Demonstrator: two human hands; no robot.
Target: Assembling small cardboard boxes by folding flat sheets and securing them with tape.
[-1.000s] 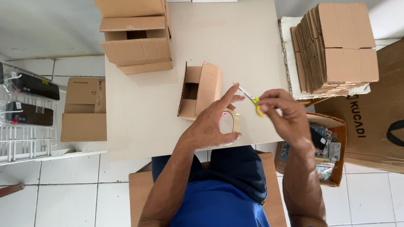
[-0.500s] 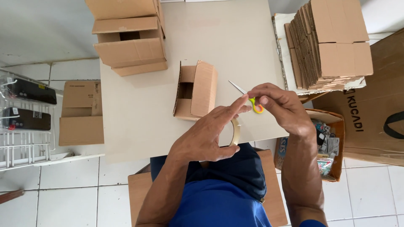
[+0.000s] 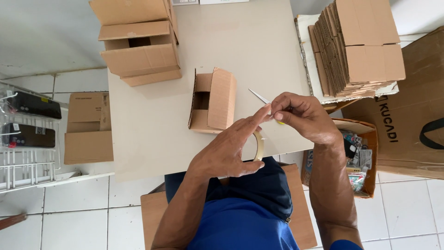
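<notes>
Pale tape roll point(image 3: 259, 145) gripped in left hand point(image 3: 229, 150), right hand point(image 3: 303, 115) pinching scissors point(image 3: 260, 97) (yellow-handled)

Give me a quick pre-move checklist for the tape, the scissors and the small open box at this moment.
1. Tape roll gripped in left hand: ok.
2. Scissors held in right hand, blade tip pointing away from the body: ok.
3. Left forefinger away from the blade: cannot tell, the fingers meet close together.
4. Tape strip pulled free: cannot tell, too thin to see.
5. Small open box on the table, apart from both hands: ok.
6. Box flaps closed for taping: not ok, one end stands open.
</notes>
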